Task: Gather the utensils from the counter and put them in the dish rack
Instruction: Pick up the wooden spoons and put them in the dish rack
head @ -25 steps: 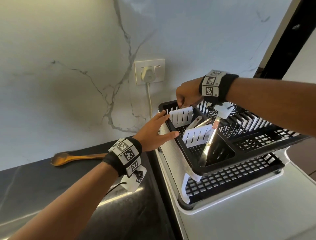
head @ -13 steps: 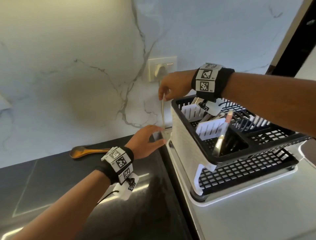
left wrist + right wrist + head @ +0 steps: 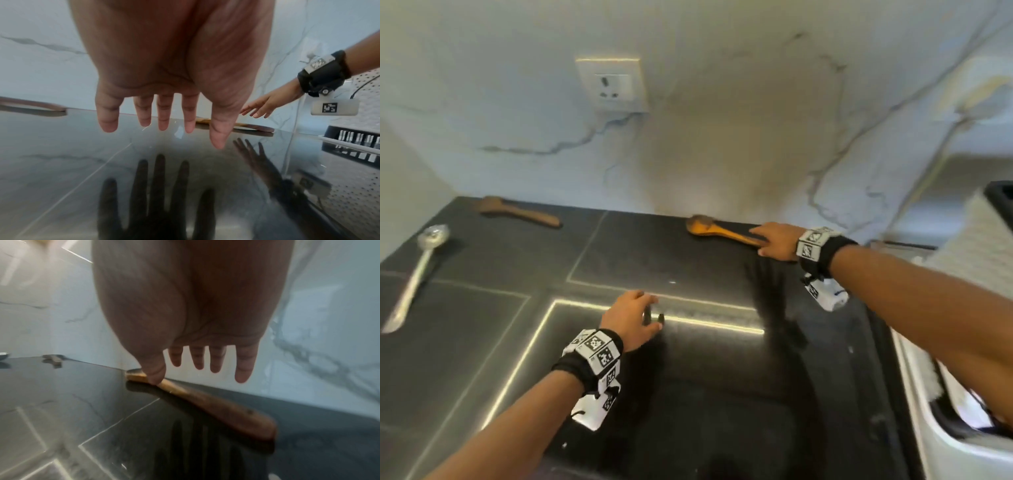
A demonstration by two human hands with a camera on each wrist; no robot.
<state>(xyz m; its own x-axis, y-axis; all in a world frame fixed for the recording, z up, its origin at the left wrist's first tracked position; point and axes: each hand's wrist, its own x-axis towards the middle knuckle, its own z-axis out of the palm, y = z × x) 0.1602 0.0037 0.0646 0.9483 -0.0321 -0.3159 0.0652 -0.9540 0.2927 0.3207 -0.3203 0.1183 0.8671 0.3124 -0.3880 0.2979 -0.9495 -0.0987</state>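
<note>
A light wooden spoon (image 3: 719,231) (image 3: 216,404) lies on the black counter against the marble wall. My right hand (image 3: 767,240) (image 3: 197,374) reaches over its handle with fingers straight and holds nothing; I cannot tell whether the thumb touches the wood. My left hand (image 3: 640,315) (image 3: 164,129) hovers flat above the counter's middle, fingers spread and empty. A metal ladle (image 3: 414,270) lies far left and a dark wooden spatula (image 3: 520,214) at the back left. Only a corner of the dish rack (image 3: 1000,198) (image 3: 353,139) shows at the right edge.
The glossy counter (image 3: 688,394) mirrors both hands. A wall socket (image 3: 613,85) sits above the back edge. The rack's white drip tray (image 3: 945,428) runs along the right side, partly under my right forearm.
My right hand left the dish rack and swung left to the wooden spoon. My left hand came off the rack's edge and now hovers over the counter. The view has turned left.
</note>
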